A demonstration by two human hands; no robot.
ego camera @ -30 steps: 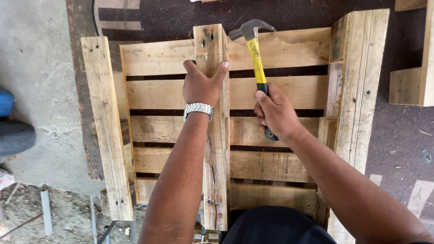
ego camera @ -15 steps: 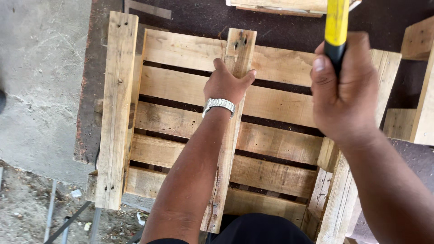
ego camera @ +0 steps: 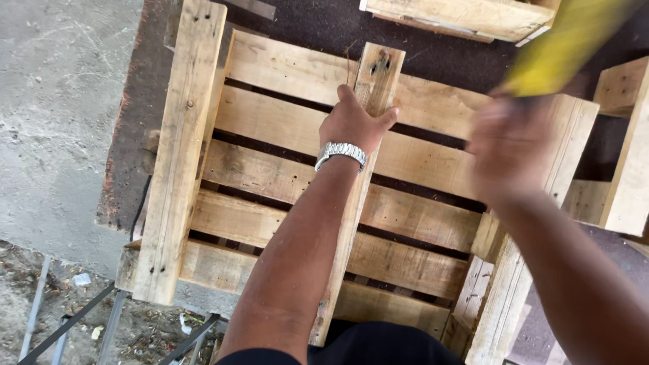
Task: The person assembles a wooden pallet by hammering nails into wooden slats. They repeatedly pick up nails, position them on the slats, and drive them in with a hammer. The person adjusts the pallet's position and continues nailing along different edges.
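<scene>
- Gripping the middle stringer [ego camera: 370, 108] of a wooden pallet [ego camera: 284, 169], the left hand [ego camera: 353, 124] has its thumb on the board's right edge and its fingers wrapped over the left edge, pressed firmly against the wood.
- A silver metal watch [ego camera: 341, 153] sits on the left wrist, just below that hand.
- The middle stringer runs from the far side of the pallet toward the person, crossing on top of the horizontal slats; two dark nail holes show near its far end, just beyond the fingertips.
- The right hand [ego camera: 512, 145] is raised above the right part of the pallet and is heavily blurred; it appears closed around a yellow hammer handle [ego camera: 564, 44], though the blur hides how the fingers lie.
- The yellow handle slants up toward the top right corner of the view, and the hammer's head is out of frame.
- The pallet lies flat on a dark, worn board surface [ego camera: 311, 23], with a long left stringer [ego camera: 182, 149] along its left side and a right stringer [ego camera: 514, 297] partly hidden under the right forearm.
- Grey concrete ground [ego camera: 61, 101] lies to the left of the pallet.
- More pale timber pieces [ego camera: 466, 17] lie beyond the pallet at the top, and a wooden block [ego camera: 629, 135] stands to the right.
- Thin metal bars [ego camera: 67, 324] and scattered litter show on the ground at the lower left.
</scene>
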